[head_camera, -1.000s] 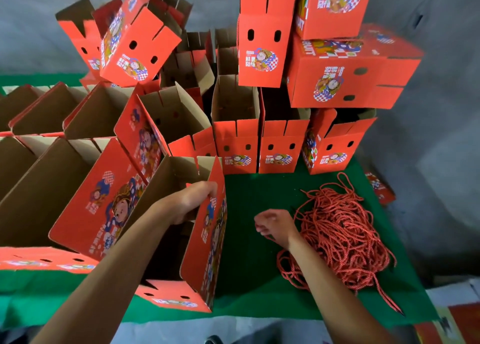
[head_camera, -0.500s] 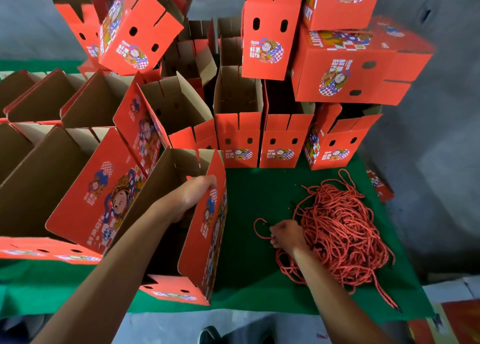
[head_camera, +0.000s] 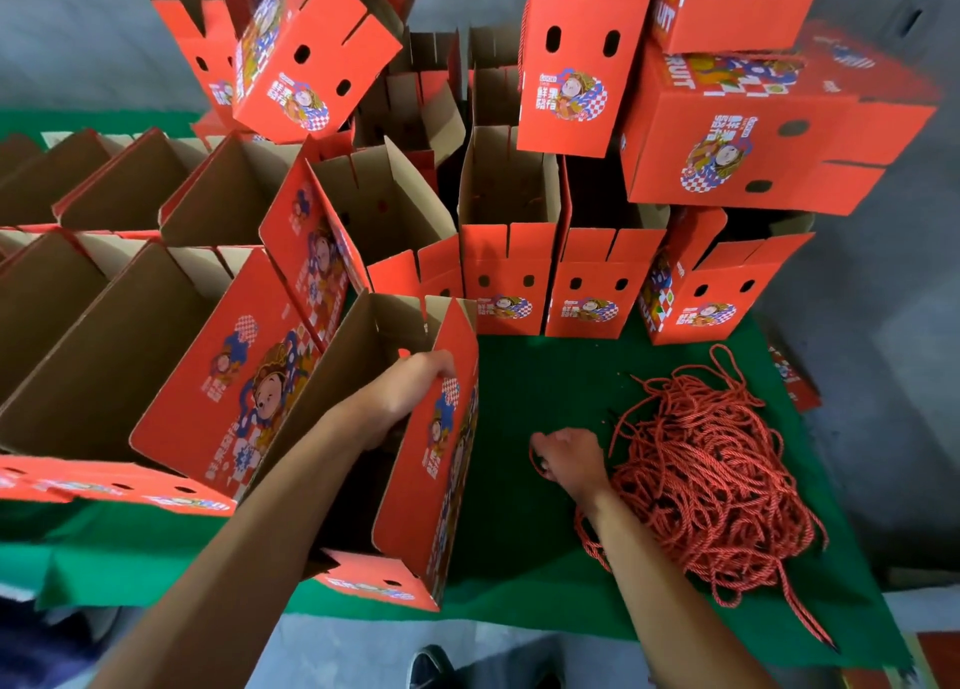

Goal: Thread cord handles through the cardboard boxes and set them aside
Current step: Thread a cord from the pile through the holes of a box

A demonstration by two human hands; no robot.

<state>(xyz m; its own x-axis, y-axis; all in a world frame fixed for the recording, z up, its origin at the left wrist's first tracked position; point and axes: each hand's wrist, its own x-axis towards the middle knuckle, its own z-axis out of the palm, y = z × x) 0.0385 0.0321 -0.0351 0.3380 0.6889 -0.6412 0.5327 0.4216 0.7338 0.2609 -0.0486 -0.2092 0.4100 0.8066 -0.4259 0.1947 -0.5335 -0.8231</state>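
An open red printed cardboard box [head_camera: 441, 480] stands at the table's front edge, brown inside. My left hand [head_camera: 410, 381] grips the top of its right wall, fingers inside. To the right lies a tangled pile of red cords [head_camera: 711, 485] on the green cloth. My right hand [head_camera: 569, 454] is closed on one red cord [head_camera: 535, 459] at the pile's left edge; a loop of it sticks out left of the fist.
Rows of open boxes [head_camera: 104, 283] fill the left. Upright boxes [head_camera: 509, 272] line the back, with more stacked boxes [head_camera: 753, 132] above at right and tilted ones [head_camera: 311, 54] at upper left. The green table cloth [head_camera: 524, 376] ends near my shoe [head_camera: 431, 667].
My right hand went right to the cord pile, closed on a cord and now draws it back left. My left hand stays on the box wall.
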